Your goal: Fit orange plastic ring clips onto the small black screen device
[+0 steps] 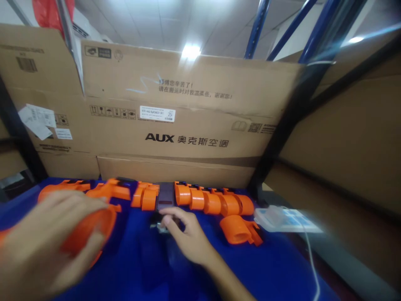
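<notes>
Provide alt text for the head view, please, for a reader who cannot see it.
A blurred left hand is at an orange ring-shaped part and the right hand touches a small metallic object, over a blue surface. More orange parts stand behind, before AUX-printed cardboard.

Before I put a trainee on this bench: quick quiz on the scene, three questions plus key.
1. Which hand is nearer the white power strip? A) left hand B) right hand
2. True or false: the printed cardboard stands behind the orange rings.
3. Fill in: the surface of the table is ____.
Key: 1 B; 2 true; 3 blue.
</notes>
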Available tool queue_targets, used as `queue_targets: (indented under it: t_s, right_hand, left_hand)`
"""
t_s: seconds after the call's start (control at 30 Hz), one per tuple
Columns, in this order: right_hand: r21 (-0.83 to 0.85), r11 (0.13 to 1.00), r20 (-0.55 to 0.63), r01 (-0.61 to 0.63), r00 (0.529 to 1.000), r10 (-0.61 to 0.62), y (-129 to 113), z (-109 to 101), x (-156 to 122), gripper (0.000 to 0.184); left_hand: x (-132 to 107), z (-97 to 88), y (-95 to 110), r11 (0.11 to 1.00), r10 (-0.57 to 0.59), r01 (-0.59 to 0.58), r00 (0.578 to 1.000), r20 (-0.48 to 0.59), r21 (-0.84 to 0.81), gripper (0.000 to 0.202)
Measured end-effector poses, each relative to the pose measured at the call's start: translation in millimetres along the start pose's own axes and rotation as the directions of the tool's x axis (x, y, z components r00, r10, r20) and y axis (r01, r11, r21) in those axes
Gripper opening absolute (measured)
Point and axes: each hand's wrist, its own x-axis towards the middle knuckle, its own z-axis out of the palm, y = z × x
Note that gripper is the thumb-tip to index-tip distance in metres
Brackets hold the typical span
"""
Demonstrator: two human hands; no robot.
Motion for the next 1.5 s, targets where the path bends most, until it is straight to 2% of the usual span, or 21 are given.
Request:
queue_targets:
  t_s: [0.03, 0.1, 0.2, 0.3, 0.4, 0.47, 0.53, 0.6, 0.67, 0.73, 0.77, 0.83, 0.87, 0.93, 1.07, 1.17, 1.5]
  right_hand:
    - [0.06, 0.998, 0.007, -0.019, 1.0, 0.019, 2, 3, 0, 0.029]
    - [0.171, 0.984, 0.014, -0.056, 0.998, 0.054, 7, 6, 2, 0.029]
    - [0.329, 0.939, 0.002, -0.099, 0.995, 0.105, 14, 4, 7, 0.026]
    - [0.434, 0.894, -0.087, -0.109, 0.983, 0.163, 19, -1, 11, 0.028]
    - [0.414, 0.905, -0.207, -0.102, 0.957, 0.203, 25, -6, 14, 0.026]
    - [0.371, 0.923, -0.245, -0.101, 0.948, 0.202, 29, -9, 15, 0.025]
    - [0.319, 0.943, -0.261, -0.098, 0.947, 0.187, 31, -12, 16, 0.027]
    - [0.263, 0.96, -0.275, -0.093, 0.947, 0.167, 32, -15, 16, 0.03]
    - [0.211, 0.973, -0.281, -0.09, 0.948, 0.149, 30, -16, 16, 0.034]
    - [0.171, 0.982, -0.26, -0.074, 0.958, 0.117, 28, -17, 17, 0.036]
    - [0.155, 0.987, -0.246, -0.053, 0.965, 0.09, 27, -17, 17, 0.036]
    - [0.132, 0.991, -0.219, 0.003, 0.975, 0.027, 26, -16, 17, 0.033]
    - [0.127, 0.992, -0.209, 0.021, 0.978, 0.006, 26, -15, 17, 0.032]
    - [0.128, 0.992, -0.206, 0.01, 0.978, 0.016, 27, -14, 17, 0.033]
    - [0.155, 0.983, -0.237, -0.098, 0.962, 0.134, 31, -12, 15, 0.036]
    - [0.156, 0.978, -0.254, -0.138, 0.951, 0.175, 31, -12, 13, 0.035]
    - [-0.116, 0.989, -0.302, -0.096, 0.952, 0.057, 34, -14, 14, 0.029]
  left_hand:
    - [2, 8.8, 20, 0.994, 0.092, -0.09, 0.995, 0.033, -0.054, 0.035]
    - [3, 30.8, 51, 0.985, 0.134, -0.124, 0.988, 0.074, -0.123, 0.038]
    - [1, 67.9, 76, 0.959, 0.178, -0.155, 0.981, 0.079, -0.238, 0.034]
    - [3, 98.5, 84, 0.928, 0.162, -0.134, 0.985, 0.053, -0.348, 0.029]
    - [9, 118.7, 82, 0.839, 0.108, -0.028, 0.987, 0.116, -0.544, 0.023]
    - [13, 130.5, 77, 0.765, -0.007, 0.106, 0.988, 0.157, -0.635, 0.02]
    - [16, 143.9, 70, 0.691, -0.207, 0.254, 0.967, 0.15, -0.677, 0.02]
    - [17, 159.2, 64, 0.568, -0.401, 0.395, 0.899, 0.177, -0.722, 0.027]
    - [17, 174.0, 60, 0.38, -0.51, 0.518, 0.808, 0.293, -0.767, 0.037]
    - [16, 185.5, 59, 0.172, -0.527, 0.588, 0.733, 0.43, -0.791, 0.045]
    - [16, 189.5, 59, 0.081, -0.509, 0.6, 0.711, 0.484, -0.796, 0.047]
    - [15, 194.0, 59, -0.051, -0.457, 0.599, 0.698, 0.552, -0.799, 0.05]
    - [15, 195.0, 59, -0.088, -0.439, 0.595, 0.697, 0.567, -0.799, 0.05]
    - [15, 195.6, 58, -0.109, -0.438, 0.587, 0.696, 0.569, -0.802, 0.049]
    - [13, 196.3, 56, -0.066, -0.488, 0.589, 0.685, 0.541, -0.805, 0.047]
    - [12, 197.1, 56, -0.045, -0.508, 0.583, 0.686, 0.521, -0.811, 0.047]
    - [10, 200.9, 54, -0.103, -0.537, 0.611, 0.63, 0.561, -0.785, 0.043]
